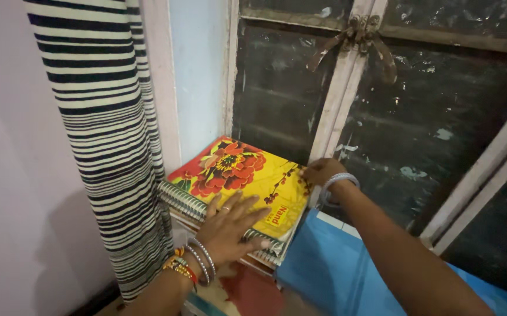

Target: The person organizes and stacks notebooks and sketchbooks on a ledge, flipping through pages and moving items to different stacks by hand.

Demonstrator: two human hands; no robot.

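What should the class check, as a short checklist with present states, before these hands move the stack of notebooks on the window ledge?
1. Left hand flat on the yellow flowered notebook: ok.
2. Right hand at the notebook's far corner: ok; whether its grip is closed: cannot tell.
3. Spiral notebooks underneath squared with the top one: not ok, edges stick out.
4. Striped curtain away from the stack: not ok, it touches the spiral edge.
5. Window closed behind: ok.

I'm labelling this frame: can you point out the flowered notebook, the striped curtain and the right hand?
flowered notebook (230,167): head view, on the red flower of its cover.
striped curtain (110,129): head view, mid-cloth.
right hand (319,171): head view, back of the hand at the notebook's far corner.
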